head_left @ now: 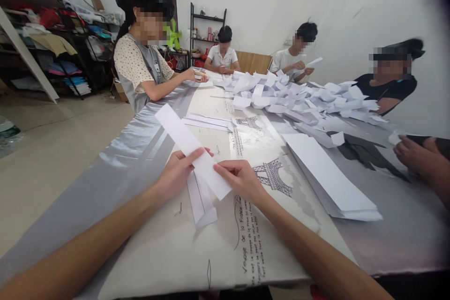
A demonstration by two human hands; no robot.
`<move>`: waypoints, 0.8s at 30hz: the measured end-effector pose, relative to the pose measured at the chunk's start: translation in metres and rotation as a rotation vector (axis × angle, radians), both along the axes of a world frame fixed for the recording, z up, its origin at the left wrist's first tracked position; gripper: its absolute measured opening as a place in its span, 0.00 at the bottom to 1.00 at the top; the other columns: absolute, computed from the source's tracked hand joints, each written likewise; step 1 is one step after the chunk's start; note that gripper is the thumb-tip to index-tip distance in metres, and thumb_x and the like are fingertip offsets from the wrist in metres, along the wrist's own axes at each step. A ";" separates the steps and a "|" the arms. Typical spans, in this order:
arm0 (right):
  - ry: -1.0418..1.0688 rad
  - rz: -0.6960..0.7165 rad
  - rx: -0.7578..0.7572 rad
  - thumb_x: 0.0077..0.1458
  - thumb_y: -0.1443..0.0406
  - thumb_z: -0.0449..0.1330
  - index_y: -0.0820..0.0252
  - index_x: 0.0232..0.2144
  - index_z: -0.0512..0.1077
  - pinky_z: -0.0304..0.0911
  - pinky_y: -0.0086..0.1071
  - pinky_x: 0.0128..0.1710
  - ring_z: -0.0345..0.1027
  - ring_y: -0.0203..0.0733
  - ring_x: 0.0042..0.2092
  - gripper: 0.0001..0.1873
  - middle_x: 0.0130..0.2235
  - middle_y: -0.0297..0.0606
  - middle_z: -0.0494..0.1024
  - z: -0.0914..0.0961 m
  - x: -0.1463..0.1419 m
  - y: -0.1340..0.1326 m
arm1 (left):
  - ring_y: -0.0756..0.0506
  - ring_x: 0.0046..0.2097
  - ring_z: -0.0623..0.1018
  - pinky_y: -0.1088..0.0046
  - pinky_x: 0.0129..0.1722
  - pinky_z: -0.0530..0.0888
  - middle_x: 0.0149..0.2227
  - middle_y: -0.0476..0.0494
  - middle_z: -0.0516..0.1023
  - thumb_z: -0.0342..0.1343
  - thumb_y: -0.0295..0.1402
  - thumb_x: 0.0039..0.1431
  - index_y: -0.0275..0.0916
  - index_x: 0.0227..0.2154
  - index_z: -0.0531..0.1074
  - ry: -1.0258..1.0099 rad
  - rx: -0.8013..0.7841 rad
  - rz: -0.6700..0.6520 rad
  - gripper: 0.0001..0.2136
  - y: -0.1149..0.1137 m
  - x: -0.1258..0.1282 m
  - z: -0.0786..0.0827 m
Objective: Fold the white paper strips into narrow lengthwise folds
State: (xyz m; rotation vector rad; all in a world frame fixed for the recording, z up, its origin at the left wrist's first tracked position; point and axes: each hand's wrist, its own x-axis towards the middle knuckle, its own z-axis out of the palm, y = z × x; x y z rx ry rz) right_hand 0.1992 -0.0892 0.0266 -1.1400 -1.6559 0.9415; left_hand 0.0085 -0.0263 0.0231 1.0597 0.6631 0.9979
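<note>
Between my two hands a long white paper strip [183, 133] is held slanted above the table. My left hand [179, 168] pinches it near the middle, thumb on top and fingertips showing past its far edge. At the lower right end, my right hand [242, 176] grips it between thumb and fingers. Under the strip a folded paper piece [202, 204] lies on the printed tablecloth. Farther off, more folded strips [207, 122] lie together. A stack of flat white paper strips [326, 178] rests right of my right hand.
A large heap of folded white papers [281, 96] covers the table's far right. Several people sit round the table [137, 159]; one at the left and one at the back handle paper. Another person's hand [418, 154] is at the right edge, near a dark cloth-like item [365, 150].
</note>
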 end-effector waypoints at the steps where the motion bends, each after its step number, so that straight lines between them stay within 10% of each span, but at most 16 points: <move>1: -0.005 0.011 -0.001 0.65 0.56 0.57 0.59 0.20 0.65 0.41 0.31 0.24 0.45 0.33 0.24 0.22 0.22 0.29 0.56 0.000 -0.002 0.000 | 0.42 0.45 0.79 0.68 0.46 0.73 0.42 0.39 0.83 0.68 0.43 0.55 0.37 0.35 0.82 0.015 -0.014 0.022 0.14 -0.006 0.003 0.000; 7: -0.035 -0.007 0.027 0.65 0.59 0.56 0.59 0.19 0.64 0.44 0.30 0.23 0.48 0.32 0.23 0.23 0.21 0.28 0.58 -0.001 -0.010 -0.002 | 0.43 0.42 0.78 0.69 0.42 0.73 0.39 0.40 0.83 0.71 0.41 0.50 0.36 0.31 0.82 0.035 -0.060 0.179 0.13 -0.007 0.001 0.004; 13: 0.014 0.015 -0.075 0.66 0.57 0.56 0.59 0.26 0.75 0.66 0.30 0.30 0.72 0.37 0.27 0.19 0.25 0.36 0.78 -0.003 -0.011 0.000 | 0.44 0.40 0.77 0.70 0.40 0.71 0.39 0.40 0.82 0.71 0.41 0.49 0.35 0.30 0.81 0.029 -0.038 0.263 0.14 0.005 -0.008 0.010; 24: -0.093 -0.046 -0.011 0.68 0.58 0.54 0.58 0.25 0.71 0.56 0.28 0.23 0.59 0.31 0.20 0.20 0.18 0.29 0.70 -0.003 -0.002 -0.007 | 0.43 0.46 0.79 0.73 0.43 0.74 0.39 0.45 0.83 0.70 0.33 0.48 0.41 0.28 0.80 -0.044 -0.090 0.503 0.05 0.049 -0.038 0.007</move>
